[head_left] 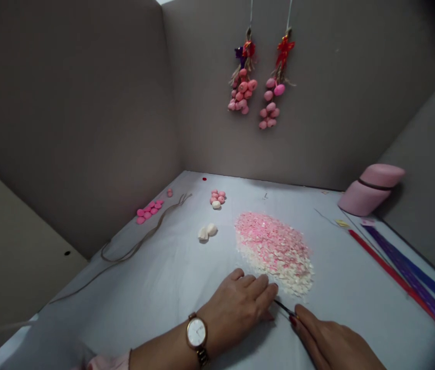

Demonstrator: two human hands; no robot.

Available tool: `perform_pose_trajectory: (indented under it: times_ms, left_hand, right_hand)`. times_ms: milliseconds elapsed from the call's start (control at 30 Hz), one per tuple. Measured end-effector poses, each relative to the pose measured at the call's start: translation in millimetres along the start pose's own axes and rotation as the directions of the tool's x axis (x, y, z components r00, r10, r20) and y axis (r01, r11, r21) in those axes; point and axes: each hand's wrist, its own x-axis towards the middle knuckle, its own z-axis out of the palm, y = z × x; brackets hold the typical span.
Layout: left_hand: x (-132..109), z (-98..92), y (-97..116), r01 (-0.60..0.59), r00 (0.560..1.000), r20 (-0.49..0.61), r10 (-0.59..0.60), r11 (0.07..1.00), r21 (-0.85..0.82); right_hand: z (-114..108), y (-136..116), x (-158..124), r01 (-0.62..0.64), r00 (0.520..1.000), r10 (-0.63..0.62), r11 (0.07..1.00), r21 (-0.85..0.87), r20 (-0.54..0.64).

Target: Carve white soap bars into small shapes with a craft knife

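My right hand (pixel 327 334) is closed round a slim knife (pixel 284 307), its thin dark blade pointing up and left. The blade's tip reaches the fingertips of my left hand (pixel 242 303), which are curled down close to the tabletop. Whatever my left fingers hold, if anything, is hidden beneath them. Just beyond both hands spreads a pile of small shavings (pixel 271 246), pink at the far side and cream at the near side. White carved pieces (pixel 207 232) lie up and left of my left hand.
Pink round pieces (pixel 217 197) and bright pink ones (pixel 150 210) lie farther back, near a twine length (pixel 151 231). At right are a pink bottle (pixel 372 190), a red ribbon (pixel 391 272) and a purple ribbon (pixel 406 272). Garlands (pixel 242 90) hang on the back panel (pixel 210 139).
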Motion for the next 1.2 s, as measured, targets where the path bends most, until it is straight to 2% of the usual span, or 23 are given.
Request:
perform_pose_trajectory:
  times_ms: [233, 367, 467, 567, 733, 833, 1000, 1200]
  left_hand:
    - [0, -1.2, 2, 0.011, 1.000, 0.006, -0.011, 1.000, -0.028]
    - [0, -2.5, 0, 0.070, 0.997, 0.001, -0.071, 0.986, -0.153]
    - [-2, -0.7, -5, 0.139, 0.988, -0.006, -0.152, 0.921, -0.364]
    - [-5, 2.2, -11, 0.159, 0.978, -0.029, -0.206, 0.834, -0.528]
    - [-8, 5.0, -22, 0.191, 0.979, 0.081, -0.186, 0.706, -0.683]
    - [-9, 8.2, -27, 0.209, 0.977, 0.128, -0.169, 0.668, -0.714]
    - [-8, 14.8, -33, 0.236, 0.971, 0.195, -0.137, 0.666, -0.708]
    - [-8, 14.2, -33, 0.280, 0.960, 0.223, -0.172, 0.653, -0.704]
  right_hand:
    - [0, 0, -1, -0.002, 0.997, 0.004, 1.000, -0.029, 0.075]
    - [-2, -4, 1, 0.009, 0.998, -0.006, 0.999, -0.041, 0.069]
    - [-7, -10, 3, 0.005, 0.998, 0.000, 0.998, -0.069, 0.059]
    - [-15, -18, 4, 0.008, 0.997, 0.002, 0.992, -0.123, 0.079]
    - [-27, -33, 9, -0.033, 0.992, 0.055, 0.983, -0.181, 0.113]
    - [-28, -36, 11, -0.081, 0.986, 0.106, 0.979, -0.188, 0.128]
    - [-24, -35, 9, -0.070, 0.987, 0.096, 0.979, -0.189, 0.128]
    - [-29, -35, 9, -0.091, 0.982, 0.114, 0.984, -0.154, 0.150]
